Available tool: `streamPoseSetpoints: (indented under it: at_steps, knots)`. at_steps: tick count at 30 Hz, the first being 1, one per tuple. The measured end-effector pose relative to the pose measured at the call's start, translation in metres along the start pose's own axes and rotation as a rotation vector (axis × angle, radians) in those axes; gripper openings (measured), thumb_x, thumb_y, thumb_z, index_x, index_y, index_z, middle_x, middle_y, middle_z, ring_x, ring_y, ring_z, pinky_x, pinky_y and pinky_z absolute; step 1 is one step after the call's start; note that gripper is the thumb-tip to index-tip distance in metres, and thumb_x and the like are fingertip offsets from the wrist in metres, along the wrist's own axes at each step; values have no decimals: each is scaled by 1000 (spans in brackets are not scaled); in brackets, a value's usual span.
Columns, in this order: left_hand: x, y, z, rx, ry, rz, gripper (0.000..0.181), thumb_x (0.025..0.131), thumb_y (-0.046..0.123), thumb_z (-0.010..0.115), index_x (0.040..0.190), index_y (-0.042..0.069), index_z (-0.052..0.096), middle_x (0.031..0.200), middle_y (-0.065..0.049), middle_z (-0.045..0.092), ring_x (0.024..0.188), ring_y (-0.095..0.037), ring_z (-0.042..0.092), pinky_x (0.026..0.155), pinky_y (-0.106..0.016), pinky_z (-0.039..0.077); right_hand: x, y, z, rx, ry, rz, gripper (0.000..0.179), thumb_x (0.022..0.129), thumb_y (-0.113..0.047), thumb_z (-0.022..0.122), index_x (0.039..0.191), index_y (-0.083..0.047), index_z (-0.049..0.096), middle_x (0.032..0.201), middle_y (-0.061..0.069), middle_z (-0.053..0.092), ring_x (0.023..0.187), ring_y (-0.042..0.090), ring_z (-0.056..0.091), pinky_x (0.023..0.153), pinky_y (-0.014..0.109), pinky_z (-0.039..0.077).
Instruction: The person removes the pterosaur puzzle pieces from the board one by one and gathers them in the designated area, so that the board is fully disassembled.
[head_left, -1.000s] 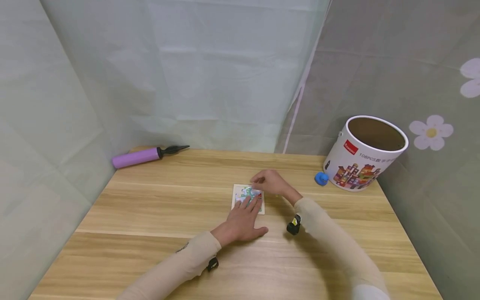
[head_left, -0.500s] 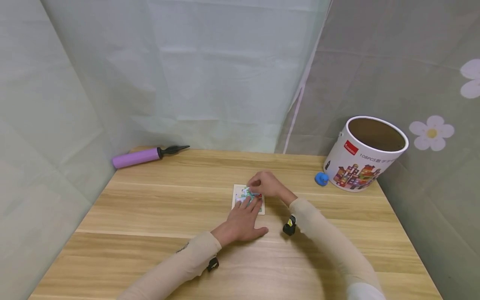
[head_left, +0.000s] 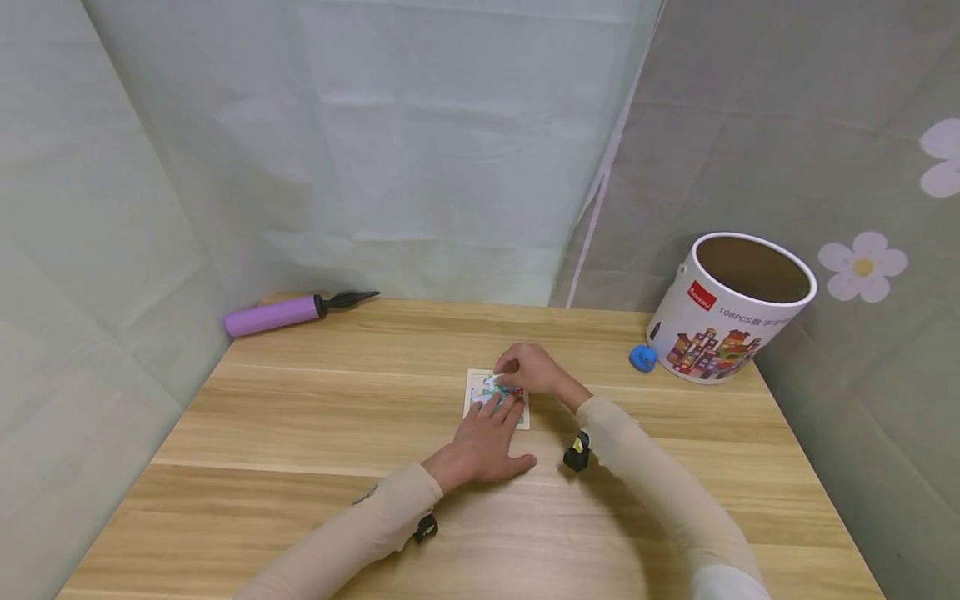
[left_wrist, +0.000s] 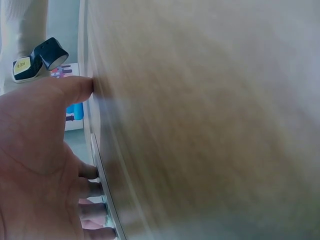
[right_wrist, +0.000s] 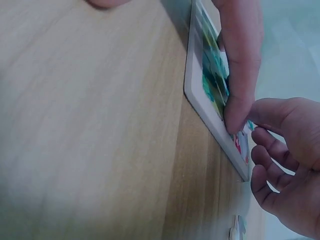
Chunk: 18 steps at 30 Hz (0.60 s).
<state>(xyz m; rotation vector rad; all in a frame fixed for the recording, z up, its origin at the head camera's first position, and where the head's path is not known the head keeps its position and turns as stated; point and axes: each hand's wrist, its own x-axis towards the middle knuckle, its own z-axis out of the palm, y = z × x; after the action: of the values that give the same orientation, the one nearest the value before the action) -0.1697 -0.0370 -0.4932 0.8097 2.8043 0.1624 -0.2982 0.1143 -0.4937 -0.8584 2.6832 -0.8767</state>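
Observation:
A small square picture puzzle board (head_left: pixel 470 410) with a pale rim lies flat on the table. My left hand (head_left: pixel 483 447) rests on its near part, fingers spread and straight, thumb out to the side on the wood. In the left wrist view the fingertips of the left hand (left_wrist: pixel 37 165) press on the board (left_wrist: pixel 107 187). Above the far part of the board, my right hand (head_left: pixel 534 368) pinches a small pale puzzle piece (head_left: pixel 492 381) between thumb and forefinger. The right wrist view shows the right hand (right_wrist: pixel 295 150) with curled fingers close to the board's edge (right_wrist: pixel 212 127); its fingertips largely hide the piece.
A purple hand pump (head_left: pixel 273 317) lies at the table's back left. At the back right stands a large white bucket (head_left: pixel 708 333) with a blue toy duck (head_left: pixel 642 357) beside it. A small loose piece (right_wrist: pixel 238 229) lies beyond the board in the right wrist view.
My right hand has moved slightly left and down over the board, then nearly stopped, fingertips still together. The left hand has stayed in place.

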Motion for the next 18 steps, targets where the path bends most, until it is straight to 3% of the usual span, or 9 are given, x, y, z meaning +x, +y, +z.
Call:
streamPoseSetpoints:
  at_steps: [12, 18]
  knots:
    - [1, 1, 0, -24, -6, -11, 93, 97, 68, 49, 162, 5, 27, 169, -11, 23, 156, -32, 21, 122, -58, 25, 0, 2, 0, 49, 21, -6, 6, 92, -15, 78, 95, -10, 77, 88, -5, 74, 79, 9, 65, 75, 28, 53]
    - [0, 1, -1, -29, -1, -6, 93, 97, 67, 50, 161, 4, 28, 169, -12, 24, 155, -33, 22, 121, -58, 25, -1, -1, -1, 60, 26, -8, 4, 94, -12, 75, 95, -11, 78, 90, -6, 76, 81, 8, 64, 78, 29, 53]
